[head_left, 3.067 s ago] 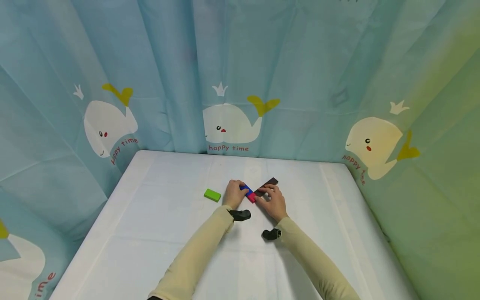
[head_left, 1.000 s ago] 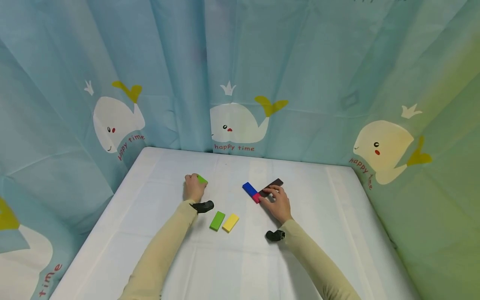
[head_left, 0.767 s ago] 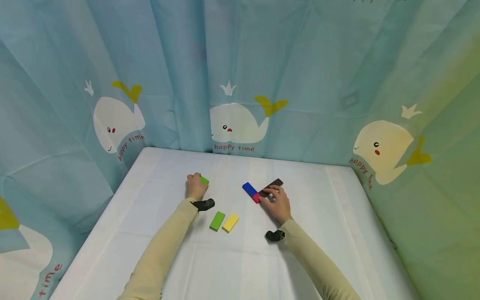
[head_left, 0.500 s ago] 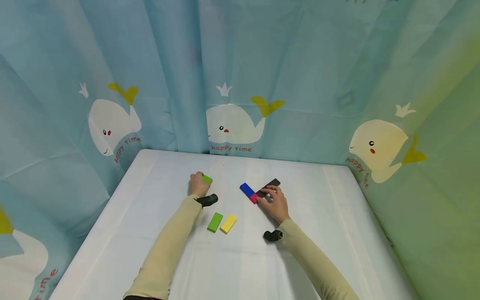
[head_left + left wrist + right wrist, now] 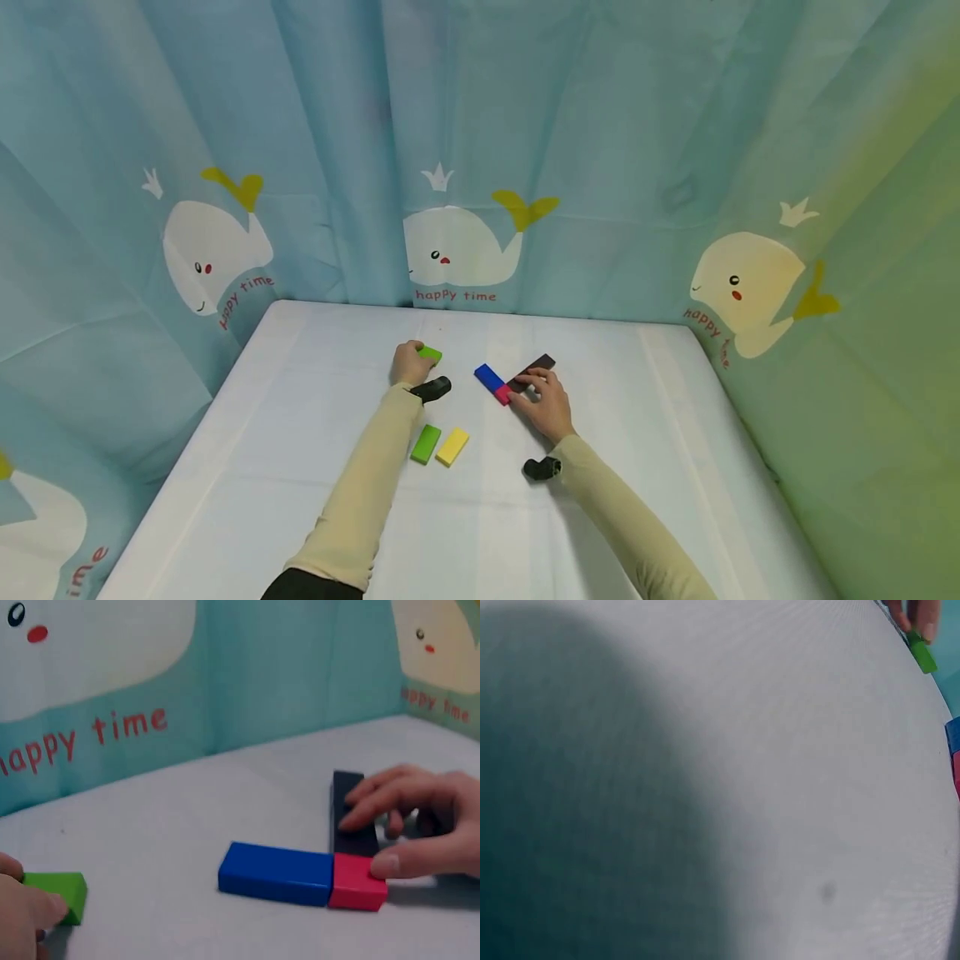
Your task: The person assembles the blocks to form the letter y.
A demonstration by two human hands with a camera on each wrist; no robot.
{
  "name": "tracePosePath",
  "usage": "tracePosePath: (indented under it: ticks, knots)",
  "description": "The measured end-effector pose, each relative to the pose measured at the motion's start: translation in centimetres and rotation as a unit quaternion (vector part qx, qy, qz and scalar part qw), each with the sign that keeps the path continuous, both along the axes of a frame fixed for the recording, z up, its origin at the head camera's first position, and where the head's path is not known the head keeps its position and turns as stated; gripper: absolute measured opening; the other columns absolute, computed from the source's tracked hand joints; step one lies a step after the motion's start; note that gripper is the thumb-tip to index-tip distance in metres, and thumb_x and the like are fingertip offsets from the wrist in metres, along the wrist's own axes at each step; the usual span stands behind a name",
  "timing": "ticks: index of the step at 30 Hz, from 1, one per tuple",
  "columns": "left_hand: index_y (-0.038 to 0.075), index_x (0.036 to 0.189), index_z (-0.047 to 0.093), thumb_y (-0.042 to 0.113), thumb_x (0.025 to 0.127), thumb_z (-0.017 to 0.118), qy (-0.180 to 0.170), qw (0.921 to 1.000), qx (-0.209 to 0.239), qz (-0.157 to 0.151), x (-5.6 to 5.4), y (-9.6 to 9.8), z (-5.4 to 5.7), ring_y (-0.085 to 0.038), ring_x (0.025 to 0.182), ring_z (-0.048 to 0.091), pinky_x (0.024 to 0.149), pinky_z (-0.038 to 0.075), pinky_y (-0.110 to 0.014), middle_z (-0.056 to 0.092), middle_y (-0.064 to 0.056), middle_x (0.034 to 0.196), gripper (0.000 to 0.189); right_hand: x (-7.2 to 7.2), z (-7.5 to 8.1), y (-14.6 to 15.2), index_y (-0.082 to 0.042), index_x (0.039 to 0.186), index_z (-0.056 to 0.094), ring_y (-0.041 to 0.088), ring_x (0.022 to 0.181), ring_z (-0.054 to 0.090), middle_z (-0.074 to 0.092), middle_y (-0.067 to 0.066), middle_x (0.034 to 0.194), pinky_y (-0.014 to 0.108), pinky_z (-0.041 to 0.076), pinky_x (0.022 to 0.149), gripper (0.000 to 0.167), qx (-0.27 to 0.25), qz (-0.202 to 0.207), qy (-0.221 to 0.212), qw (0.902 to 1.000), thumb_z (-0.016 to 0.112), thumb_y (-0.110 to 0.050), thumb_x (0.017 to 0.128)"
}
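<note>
Head cam: pinching green block [image 5: 431, 354] w/ L grip [image 5: 410, 364], now nearer blue block [image 5: 489, 377]; touching red block [image 5: 502, 395] w/ relaxed R grip [image 5: 549, 408].

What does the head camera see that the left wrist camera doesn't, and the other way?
Only the head view: a yellow block, a loose green block beside it and both tan sleeves.
Only the left wrist view: nothing extra, just a closer, lower look.
Both: left hand holding another green block, right hand, blue block, pink block and dark block.
</note>
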State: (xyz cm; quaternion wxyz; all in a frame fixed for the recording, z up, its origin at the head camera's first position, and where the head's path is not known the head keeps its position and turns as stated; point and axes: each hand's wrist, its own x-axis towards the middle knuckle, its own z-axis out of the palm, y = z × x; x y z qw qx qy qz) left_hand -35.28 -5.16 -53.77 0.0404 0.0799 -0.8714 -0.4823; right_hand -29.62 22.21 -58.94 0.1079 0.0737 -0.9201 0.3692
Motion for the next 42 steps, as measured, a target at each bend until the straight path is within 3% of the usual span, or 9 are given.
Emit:
tracePosePath:
  ticks: [3, 14, 18, 25, 35, 42]
  knots:
    - [-0.008, 0.124, 0.06, 0.001, 0.087, 0.068, 0.002, 0.9998, -0.015, 0.015, 0.1, 0.2, -0.4, -0.037, 0.108, 0.056, 0.092, 0.046, -0.045, 0.057, -0.026, 0.121, 0.039, 0.1, 0.1, -0.1, -0.011, 0.118, 0.069, 0.033, 0.105, 0.056, 0.049, 0.012, 0.135, 0.053, 0.037, 0.094, 0.038, -0.003, -0.002, 0.0, 1.0, 0.076, -0.031, 0.086]
    - [-0.007, 0.116, 0.065, 0.0, 0.089, 0.068, 0.023, 0.9985, 0.008, 0.049, -0.1, 1.4, -1.0, -0.038, 0.11, 0.056, 0.094, 0.046, -0.046, 0.059, -0.025, 0.117, 0.028, 0.2, 0.1, -0.3, -0.01, 0.115, 0.07, 0.033, 0.101, 0.057, 0.052, 0.013, 0.132, 0.052, 0.039, 0.09, 0.039, -0.004, 0.004, 0.029, 0.9996, 0.079, -0.031, 0.083]
    - [-0.006, 0.116, 0.067, -0.002, 0.088, 0.068, 0.033, 0.9983, 0.015, 0.044, -0.1, 2.0, -1.2, -0.037, 0.109, 0.057, 0.093, 0.047, -0.045, 0.062, -0.023, 0.116, 0.028, 0.2, 0.1, -0.3, -0.011, 0.116, 0.07, 0.033, 0.102, 0.057, 0.051, 0.013, 0.133, 0.053, 0.038, 0.091, 0.039, -0.003, 0.001, 0.022, 0.9998, 0.078, -0.031, 0.084]
    - [-0.005, 0.116, 0.068, -0.003, 0.088, 0.067, 0.048, 0.9985, 0.023, 0.01, -0.1, 3.1, -1.4, -0.038, 0.108, 0.059, 0.092, 0.048, -0.045, 0.066, -0.021, 0.114, 0.028, 0.2, 0.2, -0.2, -0.013, 0.117, 0.07, 0.032, 0.103, 0.057, 0.05, 0.012, 0.134, 0.052, 0.036, 0.093, 0.039, 0.003, -0.002, 0.013, 0.9999, 0.077, -0.033, 0.085]
    - [-0.004, 0.111, 0.071, -0.003, 0.086, 0.069, 0.047, 0.9986, 0.014, 0.018, 0.2, 5.2, -1.0, -0.035, 0.104, 0.062, 0.091, 0.049, -0.043, 0.068, -0.019, 0.109, 0.025, 0.1, 0.1, -0.2, -0.011, 0.117, 0.07, 0.033, 0.101, 0.058, 0.051, 0.013, 0.132, 0.053, 0.038, 0.091, 0.041, -0.001, -0.003, 0.027, 0.9996, 0.078, -0.033, 0.083]
    - [-0.002, 0.115, 0.069, -0.003, 0.089, 0.067, 0.03, 0.9994, 0.013, 0.008, 0.7, 6.1, -0.9, -0.034, 0.113, 0.06, 0.093, 0.049, -0.042, 0.063, -0.02, 0.124, 0.026, 0.2, 0.3, -0.1, -0.012, 0.118, 0.07, 0.033, 0.102, 0.057, 0.05, 0.012, 0.134, 0.052, 0.037, 0.093, 0.041, -0.004, -0.002, 0.013, 0.9999, 0.077, -0.034, 0.084]
